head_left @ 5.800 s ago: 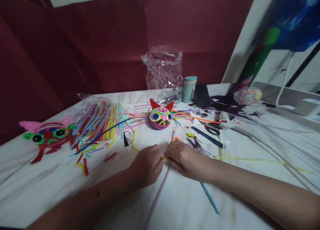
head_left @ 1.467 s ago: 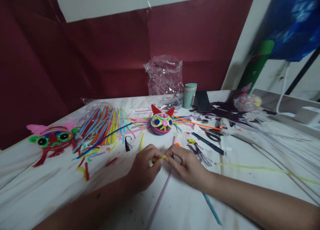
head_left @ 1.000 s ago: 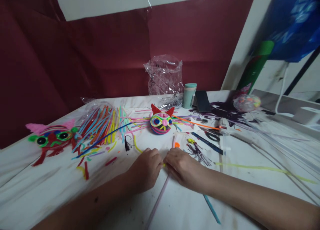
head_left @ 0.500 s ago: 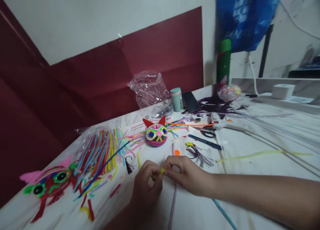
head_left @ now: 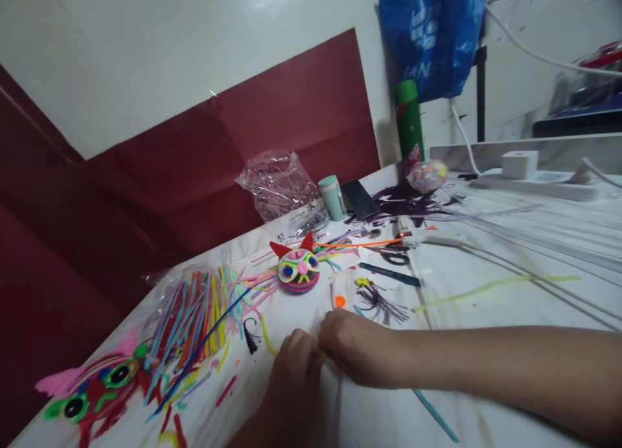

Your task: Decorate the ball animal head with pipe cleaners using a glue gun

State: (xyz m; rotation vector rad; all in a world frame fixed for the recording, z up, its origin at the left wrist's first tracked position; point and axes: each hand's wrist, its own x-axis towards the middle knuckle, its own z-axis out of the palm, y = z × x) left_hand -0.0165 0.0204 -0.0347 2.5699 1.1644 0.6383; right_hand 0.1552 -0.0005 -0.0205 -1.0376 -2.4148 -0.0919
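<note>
My left hand (head_left: pixel 296 373) and my right hand (head_left: pixel 352 347) meet low in the centre of the view, fingers curled together. Between their fingertips shows a small bit of yellow pipe cleaner (head_left: pixel 323 354), mostly hidden by the fingers. A longer yellow strip (head_left: pixel 266 334) runs up from my left hand's fingers. Just beyond the hands lies an orange disc (head_left: pixel 341 301). Farther back sits a round cat-like face (head_left: pixel 298 271) with red ears. Right of the disc is a dark purple tassel (head_left: pixel 383 303) with a yellow top.
Bundled coloured pipe cleaners (head_left: pixel 194 312) and a red mask-like figure (head_left: pixel 102 393) lie at left. Behind stand a pale green cup (head_left: pixel 332 198) and a green bottle (head_left: pixel 409 120). A glue gun (head_left: pixel 413 236), black scissors (head_left: pixel 396 257) and a blue cutter (head_left: pixel 389 274) lie at right.
My right hand has turned, its knuckles now covering more of the yellow piece. A longer yellow strip now reaches my left hand. The view has shifted and tilted slightly.
</note>
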